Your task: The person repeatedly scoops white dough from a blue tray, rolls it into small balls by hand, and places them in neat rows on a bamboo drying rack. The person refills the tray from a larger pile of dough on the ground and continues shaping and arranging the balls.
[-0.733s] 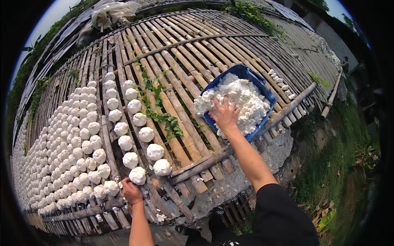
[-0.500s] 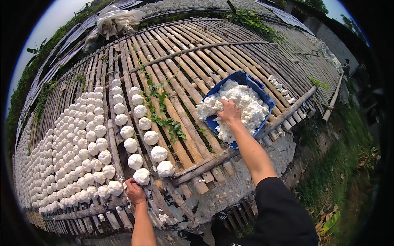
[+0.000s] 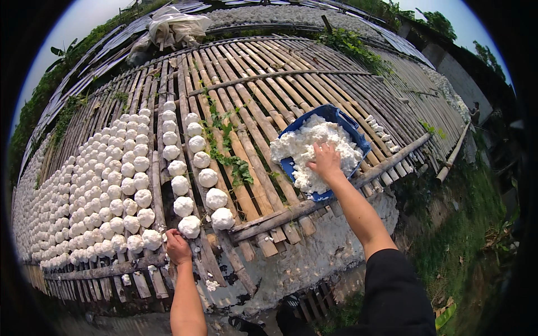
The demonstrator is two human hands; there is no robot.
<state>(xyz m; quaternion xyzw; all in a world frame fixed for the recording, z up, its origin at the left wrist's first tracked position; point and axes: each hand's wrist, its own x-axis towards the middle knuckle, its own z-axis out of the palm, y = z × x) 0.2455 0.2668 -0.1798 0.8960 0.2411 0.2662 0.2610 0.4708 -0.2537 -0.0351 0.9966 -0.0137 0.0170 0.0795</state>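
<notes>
My right hand (image 3: pixel 326 160) lies on a heap of moist, crumbly white pulp (image 3: pixel 302 148), its fingers spread. The heap fills a blue plastic tub (image 3: pixel 358 139), which rests tilted on the bamboo slats. My left hand (image 3: pixel 178 247) is by the near edge of the rack, beside the closest white ball (image 3: pixel 189 227) of a row. Its fingers are curled together, and a small white bit shows at their tips; whether they pinch it is hard to see. Next to that row, a second row ends in another lumpy ball (image 3: pixel 222 218).
Many rows of white balls (image 3: pixel 116 208) cover the left of the bamboo rack (image 3: pixel 269 106). A green vine (image 3: pixel 238 168) grows between the slats. Small white lumps (image 3: pixel 382 131) lie beyond the tub. A crumpled plastic sheet (image 3: pixel 175 27) is at the far left; grass (image 3: pixel 454 235) borders the right.
My right hand has shifted rightward over the pulp, and its fingers, partly buried before, are now spread on top. My left hand stays beside the same ball. The whole view has tilted slightly.
</notes>
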